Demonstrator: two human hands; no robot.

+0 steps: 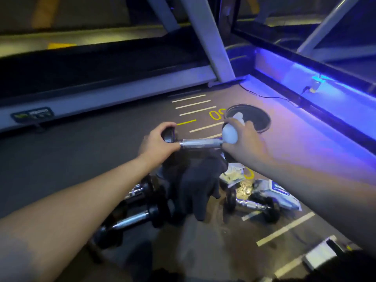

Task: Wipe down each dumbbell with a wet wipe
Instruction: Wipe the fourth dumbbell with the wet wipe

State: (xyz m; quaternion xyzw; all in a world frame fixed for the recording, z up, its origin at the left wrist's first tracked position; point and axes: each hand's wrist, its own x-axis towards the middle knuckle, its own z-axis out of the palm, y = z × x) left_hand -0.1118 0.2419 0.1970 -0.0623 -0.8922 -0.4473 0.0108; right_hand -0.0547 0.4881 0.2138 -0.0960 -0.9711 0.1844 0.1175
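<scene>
We see a dim indoor scene, lit mostly by a vivid blue-violet glowing light strip [317, 82] along the right, which tints the grey rubber floor [295, 143] purple. The left side falls into murky shadow. Small highlights glint on the chrome dumbbell handle [200, 143]. Our forearms at the bottom edges look soft and stretched by wide-angle distortion. Straight frame bars bow slightly near the top.
</scene>
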